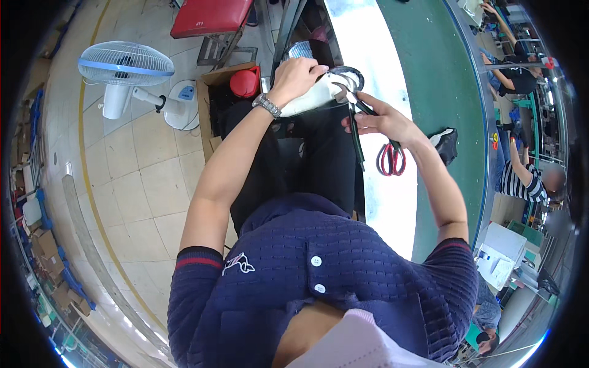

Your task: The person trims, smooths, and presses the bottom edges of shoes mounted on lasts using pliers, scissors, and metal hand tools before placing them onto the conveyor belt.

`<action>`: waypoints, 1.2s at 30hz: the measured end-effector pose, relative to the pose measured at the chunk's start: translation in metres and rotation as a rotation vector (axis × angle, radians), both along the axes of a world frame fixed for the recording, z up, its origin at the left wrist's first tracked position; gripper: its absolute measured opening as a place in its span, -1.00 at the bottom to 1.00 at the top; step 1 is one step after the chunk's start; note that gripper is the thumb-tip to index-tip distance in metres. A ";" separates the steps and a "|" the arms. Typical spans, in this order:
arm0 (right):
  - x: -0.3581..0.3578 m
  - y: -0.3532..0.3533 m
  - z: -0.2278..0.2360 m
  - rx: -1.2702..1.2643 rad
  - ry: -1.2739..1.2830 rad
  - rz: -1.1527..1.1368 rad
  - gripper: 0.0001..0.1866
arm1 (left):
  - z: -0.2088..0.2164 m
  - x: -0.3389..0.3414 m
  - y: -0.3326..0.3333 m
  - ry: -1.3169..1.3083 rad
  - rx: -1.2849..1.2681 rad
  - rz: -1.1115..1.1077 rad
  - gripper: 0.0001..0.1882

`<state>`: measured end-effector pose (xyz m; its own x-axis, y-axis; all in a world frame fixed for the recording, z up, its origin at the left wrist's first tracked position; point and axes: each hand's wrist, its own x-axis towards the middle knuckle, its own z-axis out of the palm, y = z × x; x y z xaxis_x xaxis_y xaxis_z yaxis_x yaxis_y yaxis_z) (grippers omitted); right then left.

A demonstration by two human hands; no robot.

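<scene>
Across my lap lies a white, shoe-shaped piece (310, 101) with a black rim at its far right end. My left hand (296, 80) is closed over its upper side; the palm and part of the piece's left end are hidden. Black-handled pliers (356, 140) are in my right hand (389, 124), whose fingers wrap round the handles, with one handle pointing down toward me. Their metal head meets the black-rimmed end of the piece; whether the jaws grip the edge is too small to tell. Red-handled scissors (391, 161) rest on the white bench just below my right hand.
The white bench top (392, 208) runs along my right, beside a green belt (423, 55) bearing a black-and-white shoe (444, 145). On my left stand an open carton (205, 116) with a red round thing, a fan (126, 64) and a red stool (208, 17). Other people work beyond the belt.
</scene>
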<state>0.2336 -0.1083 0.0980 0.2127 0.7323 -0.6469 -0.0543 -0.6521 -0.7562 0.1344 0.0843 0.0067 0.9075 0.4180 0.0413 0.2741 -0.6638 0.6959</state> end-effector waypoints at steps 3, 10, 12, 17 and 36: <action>0.008 0.020 -0.003 -0.028 -0.064 0.126 -0.40 | -0.007 -0.011 0.000 -0.023 -0.307 -0.077 -0.42; -0.027 0.006 -0.008 0.003 -0.321 0.162 -0.46 | -0.004 -0.051 -0.062 -0.160 0.236 -0.001 0.01; -0.038 -0.012 -0.027 0.099 -0.446 0.093 -0.49 | -0.003 -0.053 -0.067 -0.230 0.222 -0.012 -0.16; -0.050 -0.022 -0.041 0.123 -0.564 0.098 -0.44 | -0.002 -0.060 -0.070 -0.244 0.206 0.007 -0.25; -0.013 0.013 -0.020 0.159 -0.979 0.312 -0.48 | -0.027 -0.057 -0.069 -0.243 0.639 -0.037 -0.35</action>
